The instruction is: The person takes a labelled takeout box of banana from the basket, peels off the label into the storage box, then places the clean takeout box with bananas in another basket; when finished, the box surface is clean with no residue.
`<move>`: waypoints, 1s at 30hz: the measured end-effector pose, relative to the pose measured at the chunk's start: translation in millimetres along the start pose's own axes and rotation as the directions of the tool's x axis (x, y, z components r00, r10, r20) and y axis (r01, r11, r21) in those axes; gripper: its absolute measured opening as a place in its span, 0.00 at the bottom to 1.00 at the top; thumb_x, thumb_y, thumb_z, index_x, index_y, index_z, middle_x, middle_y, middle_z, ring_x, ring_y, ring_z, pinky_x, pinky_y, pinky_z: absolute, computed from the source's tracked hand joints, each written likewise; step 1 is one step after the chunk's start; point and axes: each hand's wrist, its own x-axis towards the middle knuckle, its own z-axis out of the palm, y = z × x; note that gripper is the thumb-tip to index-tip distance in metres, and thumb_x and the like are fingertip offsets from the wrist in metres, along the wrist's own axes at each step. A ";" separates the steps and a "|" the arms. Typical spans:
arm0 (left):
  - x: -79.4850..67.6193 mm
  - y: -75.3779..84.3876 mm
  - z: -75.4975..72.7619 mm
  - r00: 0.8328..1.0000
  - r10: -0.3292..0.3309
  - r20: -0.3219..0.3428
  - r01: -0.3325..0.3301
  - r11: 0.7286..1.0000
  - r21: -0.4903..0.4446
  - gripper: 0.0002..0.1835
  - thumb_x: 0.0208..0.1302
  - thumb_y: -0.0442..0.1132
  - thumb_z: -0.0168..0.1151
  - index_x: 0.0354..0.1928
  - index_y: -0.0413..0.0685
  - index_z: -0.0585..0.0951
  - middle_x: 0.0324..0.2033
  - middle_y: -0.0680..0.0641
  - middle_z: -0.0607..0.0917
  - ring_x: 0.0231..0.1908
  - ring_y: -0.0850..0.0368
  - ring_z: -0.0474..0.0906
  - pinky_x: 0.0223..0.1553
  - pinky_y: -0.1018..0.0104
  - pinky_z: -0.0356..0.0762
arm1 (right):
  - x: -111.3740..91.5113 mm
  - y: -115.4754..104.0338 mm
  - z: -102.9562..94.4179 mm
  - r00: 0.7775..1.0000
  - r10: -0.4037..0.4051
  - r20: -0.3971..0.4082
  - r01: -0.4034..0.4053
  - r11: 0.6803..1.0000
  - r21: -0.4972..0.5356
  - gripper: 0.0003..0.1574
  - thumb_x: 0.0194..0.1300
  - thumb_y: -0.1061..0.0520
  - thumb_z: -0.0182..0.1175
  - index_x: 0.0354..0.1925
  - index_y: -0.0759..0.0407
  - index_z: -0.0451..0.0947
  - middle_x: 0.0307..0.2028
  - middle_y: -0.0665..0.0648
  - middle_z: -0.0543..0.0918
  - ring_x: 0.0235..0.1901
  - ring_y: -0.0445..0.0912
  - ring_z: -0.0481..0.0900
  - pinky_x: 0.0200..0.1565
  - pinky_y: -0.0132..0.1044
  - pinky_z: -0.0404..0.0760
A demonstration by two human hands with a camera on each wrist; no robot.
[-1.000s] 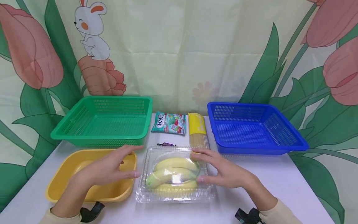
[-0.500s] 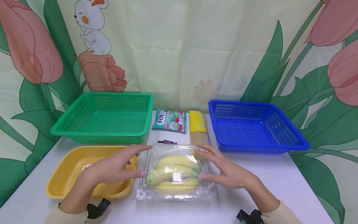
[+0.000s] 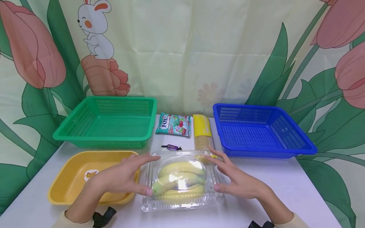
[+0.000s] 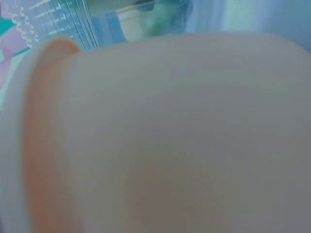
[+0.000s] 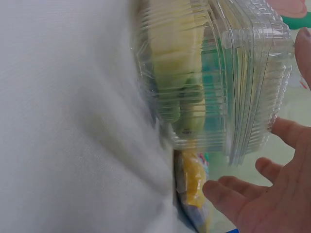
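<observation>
A clear plastic clamshell box (image 3: 182, 204) with several bananas (image 3: 178, 179) inside sits at the middle front of the table, its lid down. My left hand (image 3: 118, 179) spans the box's left side, thumb at the front corner and fingertips by the back edge. Opposite it, my right hand (image 3: 238, 179) has its thumb and fingertips along the right side. In the right wrist view, the right hand (image 5: 277, 194) has its fingers spread beside the lid rim, with a fingertip at the rim. The left wrist view is mostly a blurred close-up, with part of the box (image 4: 53, 22) behind.
A yellow basin (image 3: 65, 177) with a banana sticker stands left of the box. Behind are a green basket (image 3: 119, 142), a candy bag (image 3: 174, 124), a wrapped candy (image 3: 171, 147), a yellow-and-brown pack (image 3: 202, 129) and a blue basket (image 3: 265, 152).
My left hand has moved right onto the box's left side. Both thumbs have come towards the box's front corners, and the box appears slightly nearer the front.
</observation>
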 end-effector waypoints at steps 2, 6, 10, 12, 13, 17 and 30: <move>-1.9 3.6 -0.2 0.999 -0.031 0.021 0.031 1.000 0.003 0.54 0.46 0.72 0.75 0.77 0.72 0.65 0.77 0.43 0.64 0.75 0.34 0.56 0.66 0.21 0.52 | -2.3 0.8 0.0 1.000 0.003 0.013 -0.004 0.999 0.044 0.58 0.66 0.52 0.71 0.82 0.45 0.49 0.81 0.60 0.41 0.76 0.68 0.51 0.63 0.65 0.72; -5.5 7.8 -1.1 0.999 -0.031 0.043 0.030 0.999 0.022 0.60 0.42 0.71 0.77 0.79 0.73 0.60 0.78 0.42 0.61 0.75 0.28 0.51 0.63 0.15 0.47 | -4.8 0.8 0.3 0.999 0.018 0.034 -0.022 0.994 0.110 0.63 0.63 0.49 0.74 0.83 0.44 0.45 0.81 0.59 0.40 0.72 0.64 0.64 0.63 0.57 0.77; -5.2 8.9 -0.5 0.999 0.002 0.037 -0.004 0.998 0.057 0.61 0.42 0.71 0.77 0.80 0.72 0.59 0.77 0.44 0.63 0.75 0.30 0.54 0.62 0.16 0.50 | -6.6 1.2 1.2 0.998 0.030 0.058 -0.039 0.986 0.161 0.69 0.61 0.48 0.76 0.83 0.43 0.41 0.81 0.58 0.39 0.65 0.61 0.75 0.61 0.47 0.81; -3.8 9.2 0.6 0.999 0.000 0.038 -0.002 0.997 0.071 0.61 0.42 0.73 0.76 0.80 0.72 0.59 0.77 0.47 0.65 0.75 0.32 0.56 0.61 0.18 0.52 | -7.6 0.9 2.0 0.997 0.043 0.071 -0.056 0.981 0.186 0.71 0.60 0.48 0.77 0.83 0.42 0.40 0.82 0.57 0.38 0.64 0.60 0.76 0.60 0.44 0.81; -3.1 9.5 1.2 0.999 -0.005 0.040 0.002 0.997 0.073 0.61 0.42 0.73 0.76 0.79 0.72 0.60 0.76 0.48 0.65 0.75 0.32 0.56 0.61 0.19 0.52 | -8.0 0.8 2.3 0.996 0.046 0.072 -0.059 0.980 0.189 0.71 0.59 0.48 0.77 0.83 0.42 0.39 0.82 0.57 0.38 0.63 0.60 0.77 0.59 0.43 0.82; -1.3 10.1 3.9 0.999 -0.026 0.035 0.022 0.996 0.091 0.61 0.41 0.75 0.75 0.79 0.74 0.60 0.75 0.52 0.68 0.74 0.29 0.56 0.61 0.18 0.51 | -9.2 -0.2 2.9 0.995 0.071 0.063 -0.083 0.976 0.202 0.71 0.58 0.49 0.78 0.83 0.41 0.41 0.82 0.57 0.37 0.63 0.60 0.77 0.59 0.41 0.82; -1.5 11.9 10.0 0.998 -0.059 0.021 0.060 0.997 -0.042 0.55 0.46 0.71 0.76 0.77 0.71 0.64 0.80 0.41 0.56 0.77 0.33 0.54 0.66 0.26 0.63 | -14.8 0.5 4.1 0.993 0.107 0.050 -0.117 0.957 0.264 0.57 0.69 0.58 0.68 0.82 0.40 0.45 0.82 0.62 0.42 0.64 0.57 0.76 0.61 0.32 0.78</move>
